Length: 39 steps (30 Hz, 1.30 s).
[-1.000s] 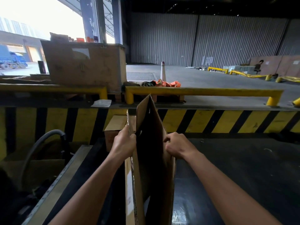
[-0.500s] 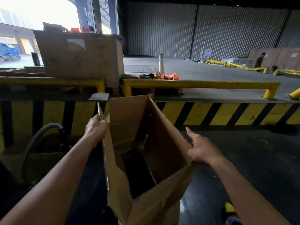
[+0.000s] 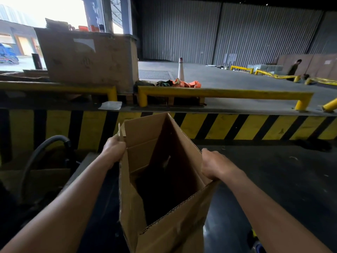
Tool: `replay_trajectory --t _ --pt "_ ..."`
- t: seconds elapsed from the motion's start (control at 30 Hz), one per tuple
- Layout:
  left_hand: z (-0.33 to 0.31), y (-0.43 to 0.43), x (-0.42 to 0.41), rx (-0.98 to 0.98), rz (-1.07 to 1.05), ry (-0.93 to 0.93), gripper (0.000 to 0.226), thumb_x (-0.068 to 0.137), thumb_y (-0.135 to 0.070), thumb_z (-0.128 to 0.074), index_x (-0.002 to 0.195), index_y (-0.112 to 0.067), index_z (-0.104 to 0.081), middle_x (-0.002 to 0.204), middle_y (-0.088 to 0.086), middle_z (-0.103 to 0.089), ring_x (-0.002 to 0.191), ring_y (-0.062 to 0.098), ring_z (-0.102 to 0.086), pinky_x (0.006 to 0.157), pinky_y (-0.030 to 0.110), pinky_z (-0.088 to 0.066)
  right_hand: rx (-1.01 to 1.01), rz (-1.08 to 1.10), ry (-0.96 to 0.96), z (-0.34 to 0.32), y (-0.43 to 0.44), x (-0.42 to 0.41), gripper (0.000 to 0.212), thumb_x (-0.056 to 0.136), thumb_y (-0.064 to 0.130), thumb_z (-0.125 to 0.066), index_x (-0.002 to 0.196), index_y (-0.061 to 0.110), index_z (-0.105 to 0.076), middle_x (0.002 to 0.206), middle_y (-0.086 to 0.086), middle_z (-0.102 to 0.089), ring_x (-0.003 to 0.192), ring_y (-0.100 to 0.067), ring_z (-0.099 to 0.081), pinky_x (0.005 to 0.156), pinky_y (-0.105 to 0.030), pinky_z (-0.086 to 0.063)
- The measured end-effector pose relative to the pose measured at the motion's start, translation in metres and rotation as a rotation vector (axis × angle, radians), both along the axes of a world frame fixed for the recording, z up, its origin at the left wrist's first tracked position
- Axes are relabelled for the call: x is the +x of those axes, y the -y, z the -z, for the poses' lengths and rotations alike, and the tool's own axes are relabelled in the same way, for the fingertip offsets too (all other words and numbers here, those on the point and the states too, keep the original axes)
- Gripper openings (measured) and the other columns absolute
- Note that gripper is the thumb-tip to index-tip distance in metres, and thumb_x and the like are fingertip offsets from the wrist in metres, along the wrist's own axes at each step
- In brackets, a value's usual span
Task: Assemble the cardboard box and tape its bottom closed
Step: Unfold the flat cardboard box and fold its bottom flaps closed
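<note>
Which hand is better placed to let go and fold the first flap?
Probably the right hand: it only rests on the cardboard box wall's top edge. The left hand pinches the far corner, steadying it.

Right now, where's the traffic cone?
In the head view the traffic cone stands upright on the raised dock floor, centre of frame, behind the yellow guard rail and just behind the orange vest pile, beyond the cardboard box.

Dark glossy floor [image 3: 273,179] under cardboard box [image 3: 164,225]
</note>
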<state>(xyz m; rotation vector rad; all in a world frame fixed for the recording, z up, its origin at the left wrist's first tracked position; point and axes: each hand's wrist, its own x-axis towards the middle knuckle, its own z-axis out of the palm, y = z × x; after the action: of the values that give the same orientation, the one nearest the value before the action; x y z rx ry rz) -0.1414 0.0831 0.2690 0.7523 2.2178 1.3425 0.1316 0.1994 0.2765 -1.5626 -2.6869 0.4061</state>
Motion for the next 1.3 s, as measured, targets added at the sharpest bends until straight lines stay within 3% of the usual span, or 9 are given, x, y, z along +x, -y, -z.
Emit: replay_trajectory --t 0.2,0.3,0.43,0.57,0.67,0.8,0.97,1.17,1.3 --pt "0.009 0.031 0.032 -0.250 0.249 0.045 0.096 0.089 -0.010 -0.063 0.161 -0.036 -0.006 0.132 0.015 -0.063 0.092 0.027 -0.068 0.054 0.032 -0.054 -0.013 -0.003 -0.027 0.005 -0.004 0.000 0.081 0.094 0.006 -0.050 0.157 0.025 -0.003 0.118 -0.012 -0.061 0.080 -0.019 -0.059 0.065 -0.032 -0.050" --pt "0.022 0.048 0.045 -0.188 0.256 0.018 0.063 0.089 -0.004 -0.055 0.145 -0.031 -0.043 0.112 0.008 -0.069 0.091 0.027 -0.068 0.063 0.036 -0.055 -0.030 -0.011 -0.025 0.004 -0.007 -0.001 0.067 0.093 0.017 -0.055 0.152 0.024 -0.023 0.118 -0.008 -0.059 0.088 -0.021 -0.060 0.074 -0.036 -0.055" --pt "0.024 0.049 0.032 -0.094 0.111 -0.018 0.028 0.092 0.001 -0.050 0.110 -0.019 -0.059 0.094 0.010 -0.068 0.079 0.025 -0.066 0.053 0.031 -0.047 -0.093 0.020 -0.006 -0.004 -0.020 -0.007 0.069 0.089 0.017 -0.057 0.149 0.019 -0.024 0.120 -0.012 -0.054 0.095 -0.024 -0.058 0.073 -0.035 -0.052" --pt "0.022 0.047 0.022 -0.075 0.098 -0.053 0.029 0.092 0.000 -0.054 0.113 -0.019 -0.059 0.096 0.008 -0.070 0.082 0.025 -0.069 0.059 0.035 -0.056 -0.187 0.029 -0.053 0.008 -0.031 -0.009 0.077 0.092 0.014 -0.047 0.155 0.027 -0.004 0.109 -0.016 -0.060 0.073 -0.019 -0.057 0.056 -0.029 -0.043" --pt "0.021 0.046 0.022 -0.127 0.188 -0.003 0.044 0.094 -0.001 -0.058 0.127 -0.030 -0.050 0.099 0.009 -0.069 0.076 0.022 -0.069 0.046 0.028 -0.052 -0.172 -0.024 -0.030 0.020 -0.035 -0.005 0.089 0.096 0.011 -0.050 0.153 0.041 0.012 0.119 -0.012 -0.061 0.074 -0.017 -0.062 0.058 -0.027 -0.048" --pt "0.030 0.043 0.024 -0.125 0.177 -0.112 0.071 0.089 0.001 -0.055 0.153 -0.023 -0.035 0.107 0.001 -0.063 0.096 0.026 -0.066 0.076 0.042 -0.059 -0.144 0.005 -0.110 0.035 -0.029 0.005 0.090 0.097 0.007 -0.048 0.153 0.044 0.011 0.118 -0.012 -0.063 0.067 -0.015 -0.064 0.053 -0.025 -0.050" --pt "0.042 0.045 0.027 -0.152 0.136 -0.251 0.067 0.095 -0.003 -0.053 0.156 -0.020 -0.031 0.095 -0.005 -0.057 0.072 0.008 -0.048 0.067 0.033 -0.046 -0.167 0.022 -0.183 0.054 -0.007 0.021 0.087 0.098 0.011 -0.049 0.151 0.048 0.011 0.099 -0.004 -0.062 0.061 -0.013 -0.061 0.054 -0.026 -0.053" --pt "0.083 0.061 0.035 -0.291 0.220 -0.219 0.074 0.100 -0.011 -0.050 0.163 -0.027 -0.013 0.149 0.013 -0.052 0.121 0.034 -0.058 0.091 0.041 -0.051 -0.263 0.049 -0.142 0.104 0.025 0.025 0.089 0.097 0.009 -0.047 0.151 0.045 0.014 0.089 -0.001 -0.060 0.056 -0.011 -0.055 0.050 -0.025 -0.045" --pt "0.112 0.079 0.036 -0.215 0.204 -0.127 0.072 0.101 -0.012 -0.049 0.162 -0.033 -0.016 0.140 0.013 -0.058 0.102 0.024 -0.062 0.081 0.038 -0.051 -0.268 0.080 -0.166 0.131 0.040 0.025 0.076 0.097 0.014 -0.044 0.152 0.046 0.000 0.084 -0.003 -0.062 0.083 -0.020 -0.065 0.076 -0.038 -0.052"
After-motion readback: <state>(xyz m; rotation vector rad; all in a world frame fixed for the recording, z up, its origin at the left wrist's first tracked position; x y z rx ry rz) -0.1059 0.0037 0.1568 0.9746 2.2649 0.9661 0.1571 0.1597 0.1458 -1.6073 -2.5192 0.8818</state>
